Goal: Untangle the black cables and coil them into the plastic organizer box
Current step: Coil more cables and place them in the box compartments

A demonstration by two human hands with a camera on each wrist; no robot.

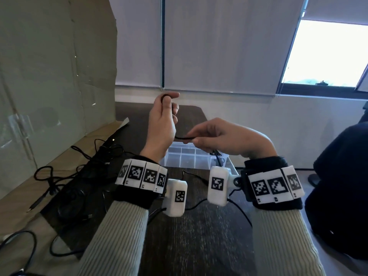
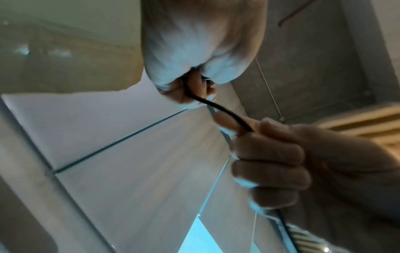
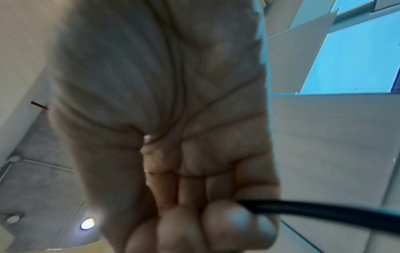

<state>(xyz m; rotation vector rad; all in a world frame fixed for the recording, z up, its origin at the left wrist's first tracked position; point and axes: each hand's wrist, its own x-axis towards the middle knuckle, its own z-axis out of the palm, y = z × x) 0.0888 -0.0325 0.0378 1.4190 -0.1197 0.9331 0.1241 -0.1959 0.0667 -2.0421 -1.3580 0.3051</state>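
Both hands are raised above the dark table, holding one thin black cable [image 1: 184, 138] between them. My left hand [image 1: 164, 116] is upright, fingers curled round the cable, a small loop of it showing at the fingertips. My right hand [image 1: 215, 136] pinches the cable a short way to the right; in the left wrist view the cable [image 2: 225, 111] runs taut from the left hand [image 2: 194, 89] to the right hand [image 2: 270, 154]. In the right wrist view the cable [image 3: 324, 210] leaves the curled fingers [image 3: 238, 219] to the right. The clear plastic organizer box [image 1: 187, 156] with empty compartments sits below the hands.
A tangle of black cables [image 1: 83, 166] lies on the left of the table [image 1: 199, 236] and on the cardboard sheet [image 1: 18, 212]. A tall cardboard panel [image 1: 55, 66] stands at the left. A dark chair [image 1: 342, 186] is at the right.
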